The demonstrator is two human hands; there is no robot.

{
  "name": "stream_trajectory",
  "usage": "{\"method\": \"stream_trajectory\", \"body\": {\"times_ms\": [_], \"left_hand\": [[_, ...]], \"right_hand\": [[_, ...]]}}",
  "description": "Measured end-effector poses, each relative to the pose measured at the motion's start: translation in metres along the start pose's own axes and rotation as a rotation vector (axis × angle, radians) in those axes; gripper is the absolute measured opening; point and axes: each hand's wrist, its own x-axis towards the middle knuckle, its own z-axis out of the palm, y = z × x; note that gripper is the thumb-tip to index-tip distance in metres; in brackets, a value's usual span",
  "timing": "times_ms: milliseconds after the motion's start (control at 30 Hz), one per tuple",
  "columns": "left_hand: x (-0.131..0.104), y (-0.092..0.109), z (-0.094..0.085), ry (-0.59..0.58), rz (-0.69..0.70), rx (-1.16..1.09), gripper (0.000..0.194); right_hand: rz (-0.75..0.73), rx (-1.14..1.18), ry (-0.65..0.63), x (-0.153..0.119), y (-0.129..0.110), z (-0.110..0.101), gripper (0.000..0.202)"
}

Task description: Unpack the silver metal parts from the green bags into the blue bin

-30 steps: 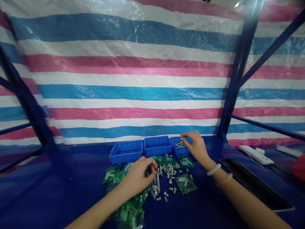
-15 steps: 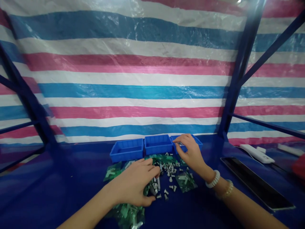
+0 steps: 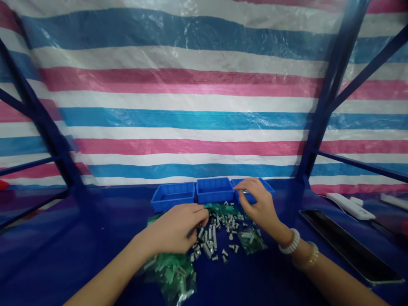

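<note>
My left hand (image 3: 178, 227) is over the left side of a pile of silver standoffs and screws (image 3: 208, 242), its fingers curled in toward the thumb. A dark bit shows near its thumb, too blurred to name. My right hand (image 3: 259, 204) is at the front of the right blue bin (image 3: 267, 188), thumb and fingers bent together. Small silver metal parts (image 3: 243, 191) show between its fingertips. Green-tinted plastic bags of parts (image 3: 174, 274) lie below my left hand, and another small bag (image 3: 251, 240) lies below my right hand.
A middle blue bin (image 3: 214, 196) and a left blue bin (image 3: 174, 199) stand in the same row. At right lie a dark flat panel (image 3: 349, 246) and a white device with a cable (image 3: 350, 206). Blue frame posts (image 3: 321, 110) and a striped sheet (image 3: 191, 146) stand behind.
My left hand has drawn back left and up from the pile and its fingers have curled in, uncovering more standoffs. The right hand stays at the right bin. The view has shifted slightly.
</note>
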Motion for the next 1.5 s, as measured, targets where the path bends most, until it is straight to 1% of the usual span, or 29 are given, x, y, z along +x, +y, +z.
{"method": "stream_trajectory", "body": {"times_ms": [33, 67, 167, 233, 300, 400, 500, 633, 700, 800, 900, 967, 1133, 1267, 1367, 1500], "left_hand": [[0.0, -0.002, -0.001, 0.014, 0.0, -0.024, 0.03], [-0.001, -0.004, -0.002, 0.021, 0.0, -0.047, 0.031], [-0.001, -0.007, -0.004, 0.031, -0.009, -0.089, 0.034], [-0.001, -0.009, -0.004, 0.051, -0.014, -0.096, 0.035], [-0.002, -0.009, -0.004, 0.07, -0.015, -0.115, 0.034], [-0.002, -0.01, -0.003, 0.073, -0.023, -0.163, 0.033], [-0.003, -0.01, -0.001, 0.066, -0.025, -0.168, 0.033], [-0.004, -0.01, -0.001, 0.003, -0.001, -0.173, 0.032], [-0.004, -0.009, -0.002, 0.01, -0.013, -0.188, 0.033], [-0.003, -0.007, -0.002, 0.051, -0.053, -0.21, 0.032], [0.0, -0.003, 0.0, 0.102, -0.072, -0.234, 0.026], [0.003, 0.0, 0.005, 0.165, -0.089, -0.29, 0.024], [0.01, 0.006, 0.017, 0.313, -0.149, -0.477, 0.027], [0.013, 0.007, 0.024, 0.415, -0.188, -0.538, 0.019], [0.015, 0.005, 0.031, 0.448, -0.227, -0.567, 0.013], [0.016, 0.003, 0.039, 0.433, -0.289, -0.583, 0.01]], "right_hand": [[-0.011, 0.038, -0.055, -0.001, -0.005, 0.001, 0.019], [-0.028, 0.081, -0.14, -0.002, -0.012, 0.002, 0.02], [-0.092, 0.175, -0.471, -0.01, -0.035, 0.006, 0.018], [-0.115, 0.186, -0.633, -0.018, -0.049, 0.011, 0.018], [-0.117, 0.168, -0.727, -0.026, -0.058, 0.016, 0.024], [-0.114, 0.134, -0.799, -0.034, -0.061, 0.022, 0.03], [-0.111, 0.107, -0.812, -0.035, -0.057, 0.025, 0.026], [-0.096, 0.089, -0.811, -0.033, -0.051, 0.025, 0.02], [-0.091, 0.083, -0.81, -0.032, -0.049, 0.025, 0.019], [-0.073, 0.093, -0.801, -0.033, -0.047, 0.026, 0.02], [-0.044, 0.115, -0.768, -0.033, -0.043, 0.027, 0.016], [-0.028, 0.132, -0.74, -0.033, -0.039, 0.027, 0.014], [-0.007, 0.211, -0.689, -0.032, -0.029, 0.029, 0.016], [0.031, 0.262, -0.677, -0.03, -0.023, 0.029, 0.013], [0.052, 0.275, -0.681, -0.029, -0.02, 0.029, 0.017], [0.081, 0.315, -0.646, -0.029, -0.016, 0.031, 0.022]]}}
